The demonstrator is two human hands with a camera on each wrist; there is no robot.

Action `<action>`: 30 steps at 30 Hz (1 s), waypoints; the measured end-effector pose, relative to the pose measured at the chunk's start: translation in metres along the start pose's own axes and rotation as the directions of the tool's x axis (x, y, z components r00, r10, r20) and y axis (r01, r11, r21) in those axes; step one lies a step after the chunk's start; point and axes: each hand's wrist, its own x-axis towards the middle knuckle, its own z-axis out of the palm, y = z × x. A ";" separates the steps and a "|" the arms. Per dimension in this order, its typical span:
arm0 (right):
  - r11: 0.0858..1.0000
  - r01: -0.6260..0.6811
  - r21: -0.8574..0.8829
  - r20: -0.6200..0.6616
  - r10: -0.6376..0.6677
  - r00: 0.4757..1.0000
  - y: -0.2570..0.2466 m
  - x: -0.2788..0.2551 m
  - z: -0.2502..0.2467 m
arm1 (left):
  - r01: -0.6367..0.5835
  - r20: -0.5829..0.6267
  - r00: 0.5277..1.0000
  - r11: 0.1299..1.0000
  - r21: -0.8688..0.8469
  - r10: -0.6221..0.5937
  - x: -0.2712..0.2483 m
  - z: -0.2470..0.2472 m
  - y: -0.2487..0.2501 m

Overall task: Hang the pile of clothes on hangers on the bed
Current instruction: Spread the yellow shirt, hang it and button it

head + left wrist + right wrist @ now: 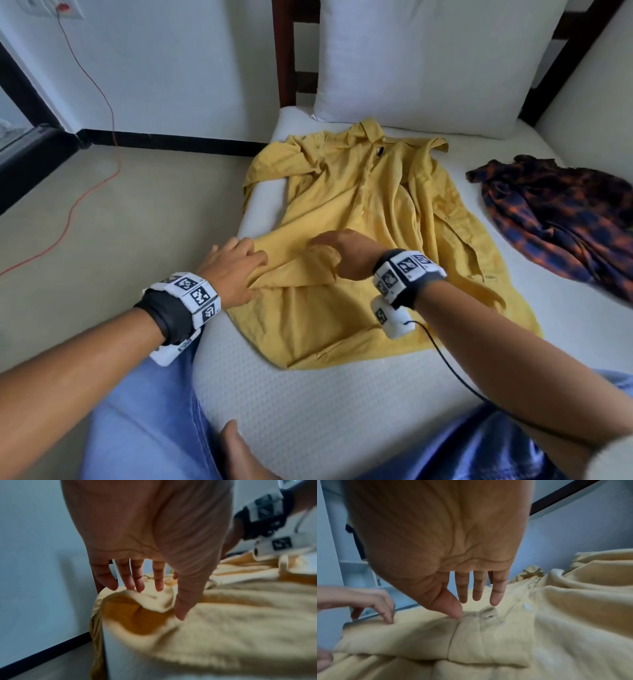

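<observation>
Yellow shirt [370,219] lies spread front-up on the white bed [308,411], its collar toward the pillow [428,61] beyond both sets of fingertips and its hem nearest the person. One sleeve is folded across the lower front, and both hands are on it. The left hand [233,270] is at the bed's left edge, its fingers [137,580] straight and slightly spread, the tips touching a raised fold of the sleeve; the thumb [181,609] presses down into the cloth just right of those tips, and nothing is pinched that I can see. The right hand [346,253] hovers low over the sleeve's cuff, fingers [494,595] extended and relaxed, just above the cloth, while the thumb tip touches the seam of the cuff [488,628] directly beneath. The shirt's button placket [529,595] runs away just right of the right fingertips. The two hands are near each other, the left fingertips a little apart from the right thumb. Well off to the right of the right hand, a dark plaid shirt [561,219] lies crumpled on the bed. An orange cable [85,192] trails on the floor left of the left hand.
</observation>
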 end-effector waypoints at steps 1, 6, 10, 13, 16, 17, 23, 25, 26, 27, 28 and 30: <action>0.999 0.015 -0.039 0.019 -0.015 1.000 -0.007 0.010 0.003 | 0.012 -0.037 0.999 0.997 0.080 -0.009 -0.003 0.003 -0.004; 0.962 0.037 -0.271 0.084 -0.015 0.996 -0.020 0.025 0.012 | 0.183 -0.046 0.980 0.970 -0.163 -0.192 -0.002 0.017 -0.015; 0.956 -0.022 -0.293 0.149 0.069 0.987 -0.005 -0.001 0.003 | 0.118 -0.081 0.983 0.899 -0.422 -0.167 -0.003 0.019 -0.008; 0.949 -0.034 -0.314 0.185 0.096 0.978 0.017 -0.042 -0.008 | -0.024 -0.165 0.986 0.939 -0.342 -0.035 -0.005 0.021 -0.005; 0.945 -0.074 -0.320 0.184 0.138 0.973 0.033 -0.081 -0.023 | -0.075 -0.127 0.990 0.991 -0.111 0.061 -0.010 0.011 0.000; 0.946 -0.090 -0.310 0.156 0.144 0.977 0.035 -0.090 -0.027 | -0.090 -0.093 0.992 0.996 -0.009 0.089 -0.012 0.005 0.005; 0.901 0.001 -0.435 0.172 0.082 0.982 0.023 -0.099 -0.001 | -0.201 0.205 0.969 0.918 0.341 0.136 -0.027 -0.005 0.022; 0.901 0.017 -0.433 0.185 0.070 0.980 0.020 -0.097 0.010 | -0.218 0.282 0.952 0.902 0.372 0.114 -0.036 0.002 0.022; 0.907 0.019 -0.421 0.189 0.067 0.980 0.019 -0.097 0.013 | -0.220 0.306 0.946 0.897 0.383 0.102 -0.041 0.006 0.022; 0.913 0.020 -0.407 0.192 0.064 0.979 0.018 -0.097 0.016 | -0.217 0.325 0.942 0.895 0.390 0.087 -0.045 0.008 0.022; 0.922 0.017 -0.386 0.190 0.061 0.980 0.019 -0.097 0.018 | -0.209 0.340 0.938 0.895 0.394 0.069 -0.048 0.010 0.022; 0.942 0.018 -0.335 0.175 0.043 0.984 0.019 -0.099 0.021 | -0.169 0.374 0.927 0.906 0.387 0.013 -0.050 0.011 0.020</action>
